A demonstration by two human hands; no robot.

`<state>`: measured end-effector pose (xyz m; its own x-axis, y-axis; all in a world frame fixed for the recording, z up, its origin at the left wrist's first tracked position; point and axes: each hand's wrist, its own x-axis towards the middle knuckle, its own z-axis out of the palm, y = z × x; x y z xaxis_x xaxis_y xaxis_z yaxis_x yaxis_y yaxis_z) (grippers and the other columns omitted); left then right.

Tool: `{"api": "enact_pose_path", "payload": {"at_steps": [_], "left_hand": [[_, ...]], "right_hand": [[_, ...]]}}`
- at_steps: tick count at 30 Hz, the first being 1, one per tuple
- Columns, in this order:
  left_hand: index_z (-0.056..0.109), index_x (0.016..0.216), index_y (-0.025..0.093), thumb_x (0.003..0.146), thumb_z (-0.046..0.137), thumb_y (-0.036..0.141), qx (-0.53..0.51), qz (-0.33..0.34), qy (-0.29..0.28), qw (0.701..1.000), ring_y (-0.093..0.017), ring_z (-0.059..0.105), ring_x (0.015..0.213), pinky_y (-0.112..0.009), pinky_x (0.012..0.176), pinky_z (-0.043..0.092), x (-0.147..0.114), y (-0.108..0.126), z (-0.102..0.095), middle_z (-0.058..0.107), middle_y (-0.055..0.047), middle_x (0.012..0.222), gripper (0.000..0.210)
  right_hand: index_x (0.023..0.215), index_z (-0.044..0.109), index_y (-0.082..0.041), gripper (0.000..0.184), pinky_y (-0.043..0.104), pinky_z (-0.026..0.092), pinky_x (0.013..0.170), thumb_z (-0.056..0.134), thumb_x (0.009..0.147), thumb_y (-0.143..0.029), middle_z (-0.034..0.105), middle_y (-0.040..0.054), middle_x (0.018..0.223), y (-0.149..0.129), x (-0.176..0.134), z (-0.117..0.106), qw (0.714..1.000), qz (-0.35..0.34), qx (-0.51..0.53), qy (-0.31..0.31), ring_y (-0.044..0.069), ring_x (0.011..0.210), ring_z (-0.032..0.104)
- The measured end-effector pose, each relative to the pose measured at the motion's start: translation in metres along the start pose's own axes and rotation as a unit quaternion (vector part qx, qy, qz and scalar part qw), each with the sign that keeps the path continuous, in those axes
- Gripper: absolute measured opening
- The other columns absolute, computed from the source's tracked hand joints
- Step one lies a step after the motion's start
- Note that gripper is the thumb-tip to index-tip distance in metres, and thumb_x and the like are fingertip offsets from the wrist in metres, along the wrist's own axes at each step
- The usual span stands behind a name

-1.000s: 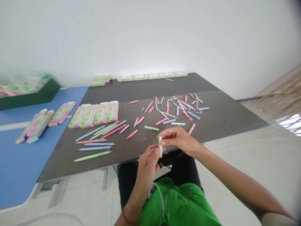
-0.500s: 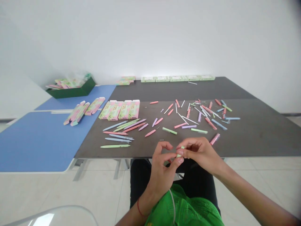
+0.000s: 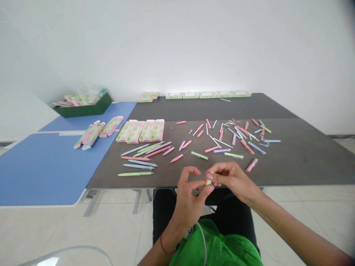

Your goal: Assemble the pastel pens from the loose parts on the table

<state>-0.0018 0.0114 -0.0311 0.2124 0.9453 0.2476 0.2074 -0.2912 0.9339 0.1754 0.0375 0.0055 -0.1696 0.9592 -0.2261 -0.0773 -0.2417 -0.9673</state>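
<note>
Both hands meet over the front edge of the dark table, around a small light-green pen part [image 3: 208, 182]. My left hand [image 3: 192, 192] pinches its lower end between thumb and finger. From the right, my right hand [image 3: 231, 179] grips the upper end with thumb and fingertips; most of the part is hidden by the fingers. Just beyond the hands lie a green pen barrel [image 3: 199, 155], another green barrel [image 3: 233, 155] and a pink barrel [image 3: 252, 165]. Whole pens, among them a green pen [image 3: 135, 173], lie to the left.
Upright-printed pen boxes [image 3: 140, 131] stand in a row at left, flattened cartons [image 3: 90, 135] beside them on a blue table [image 3: 41, 170]. Loose barrels and white refills [image 3: 223, 143] scatter at right. A green tray [image 3: 83, 110] sits far left; more boxes [image 3: 190, 95] line the wall.
The view has shifted slightly. Both hands keep their hold on the green pen part, with only small finger movement; the things on the table stay where they were.
</note>
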Motion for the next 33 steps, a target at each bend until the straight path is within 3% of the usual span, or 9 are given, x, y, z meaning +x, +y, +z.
{"api": "enact_pose_path", "payload": {"at_steps": [6, 12, 20, 27, 33], "left_hand": [[0.086, 0.093, 0.024, 0.094, 0.075, 0.022, 0.042, 0.027, 0.011, 0.999, -0.025, 0.060, 0.113, -0.033, 0.085, 0.055, 0.000, -0.002, 0.001, 0.055, -0.009, 0.120, 0.011], [0.085, 0.097, 0.023, 0.097, 0.071, 0.023, 0.090, 0.044, 0.015, 0.995, -0.026, 0.061, 0.112, -0.036, 0.087, 0.055, -0.001, -0.005, 0.000, 0.055, -0.011, 0.126, 0.014], [0.085, 0.095, 0.023, 0.088, 0.083, 0.021, 0.110, 0.050, 0.038, 0.992, -0.028, 0.061, 0.118, -0.044, 0.104, 0.050, 0.010, -0.013, -0.008, 0.061, -0.010, 0.121, 0.007], [0.085, 0.100, 0.024, 0.091, 0.081, 0.024, 0.106, 0.059, 0.068, 0.990, -0.026, 0.063, 0.115, -0.037, 0.091, 0.054, 0.009, -0.019, -0.010, 0.062, -0.010, 0.123, 0.010], [0.083, 0.099, 0.023, 0.088, 0.080, 0.018, 0.083, 0.056, 0.076, 0.992, -0.024, 0.065, 0.111, -0.034, 0.088, 0.055, 0.009, -0.019, -0.010, 0.060, -0.010, 0.125, 0.012]], "right_hand": [[0.070, 0.080, -0.016, 0.038, 0.026, 0.038, 0.054, 0.098, 0.064, -0.049, 0.065, 0.0007, 0.057, 0.000, 0.001, 0.003, 1.000, -0.009, -0.005, 0.007, 0.010, 0.054, 0.048], [0.072, 0.082, -0.016, 0.040, 0.024, 0.032, 0.051, 0.100, 0.059, -0.048, 0.063, -0.0006, 0.058, 0.010, 0.005, -0.001, 0.999, 0.027, 0.037, 0.008, 0.008, 0.052, 0.043], [0.084, 0.084, -0.019, 0.038, 0.025, 0.044, 0.056, 0.101, 0.060, -0.042, 0.073, 0.0022, 0.071, 0.012, 0.009, -0.009, 1.000, -0.007, 0.005, 0.021, 0.011, 0.059, 0.054], [0.082, 0.082, -0.019, 0.037, 0.026, 0.051, 0.058, 0.100, 0.061, -0.043, 0.074, 0.0029, 0.071, 0.013, 0.013, -0.012, 1.000, -0.001, -0.009, 0.000, 0.013, 0.060, 0.060], [0.087, 0.079, -0.017, 0.035, 0.027, 0.052, 0.063, 0.095, 0.072, -0.045, 0.072, 0.0016, 0.072, 0.013, 0.013, -0.014, 0.997, -0.012, -0.048, -0.067, 0.013, 0.063, 0.063]]}}
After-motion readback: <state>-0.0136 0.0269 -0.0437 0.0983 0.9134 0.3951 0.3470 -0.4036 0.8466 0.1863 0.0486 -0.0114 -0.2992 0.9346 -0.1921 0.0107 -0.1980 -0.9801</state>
